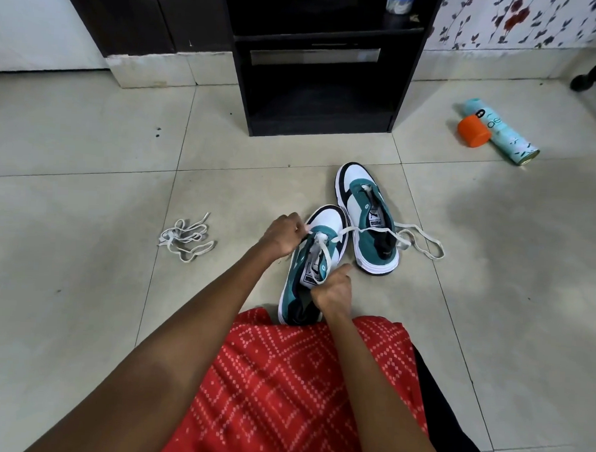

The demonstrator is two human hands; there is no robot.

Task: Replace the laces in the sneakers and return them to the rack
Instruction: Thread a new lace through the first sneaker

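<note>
I see both sneakers on the floor in front of the black rack (316, 90). The left hand (284, 237) pinches the white lace (352, 230) at the toe eyelets of the sneaker farther from the rack (326, 220). The right hand (333, 289) grips a lace end over its tongue. The second sneaker (365, 208) lies nearer to the rack.

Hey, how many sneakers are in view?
2. The near sneaker lies between the left hand and the right hand; the far sneaker stands just beyond, to its right. None seems hidden.
</note>
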